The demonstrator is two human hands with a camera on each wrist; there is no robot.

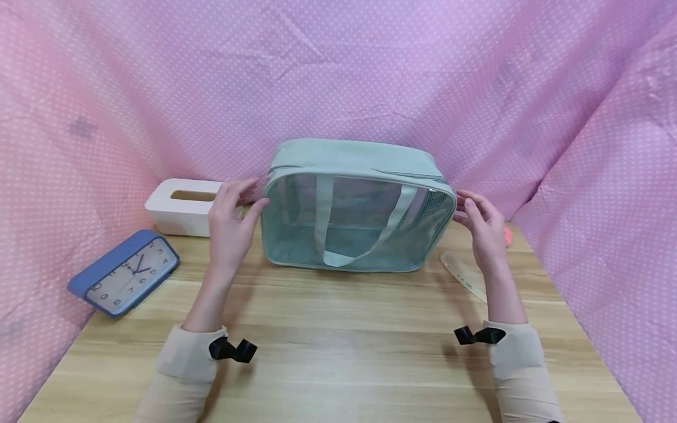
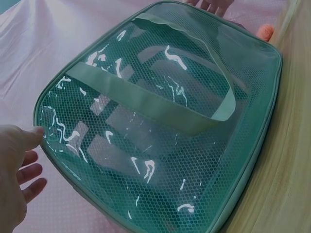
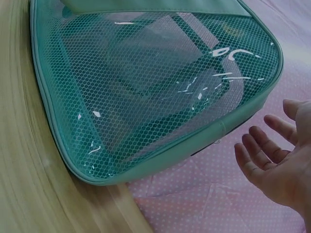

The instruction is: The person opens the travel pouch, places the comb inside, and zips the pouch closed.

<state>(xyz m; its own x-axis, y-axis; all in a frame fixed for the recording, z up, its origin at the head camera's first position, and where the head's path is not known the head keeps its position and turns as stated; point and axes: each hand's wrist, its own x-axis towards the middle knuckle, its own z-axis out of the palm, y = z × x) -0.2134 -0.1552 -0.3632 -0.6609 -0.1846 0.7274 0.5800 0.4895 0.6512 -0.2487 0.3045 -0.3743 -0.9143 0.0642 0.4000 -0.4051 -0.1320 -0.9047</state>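
1. Head view: a pale green bag with clear, mesh-patterned panels (image 1: 365,202) stands upright on a light wood-grain desk (image 1: 338,346), between the person's hands, its pale green strap handle (image 1: 324,214) looping down over the front. The left hand (image 1: 230,220) is at the bag's left edge with fingers loosely bent; the right hand (image 1: 483,229) is at the right edge, fingers relaxed. A white box with an oblong slot in its top (image 1: 182,222) sits behind the left hand, and a blue rectangular alarm clock (image 1: 129,273) lies nearer on that side. A cream curved comb (image 1: 460,275) lies beside the right wrist, near a small pink object (image 1: 508,236) partly hidden behind the arm

2. Left wrist view: the left thumb tip meets the bag's rim; the other fingers curve loosely beside it, grasping nothing. Right fingertips show at the far side

3. Right wrist view: the right hand is released, palm and loose fingers facing the bag's side, with a gap between
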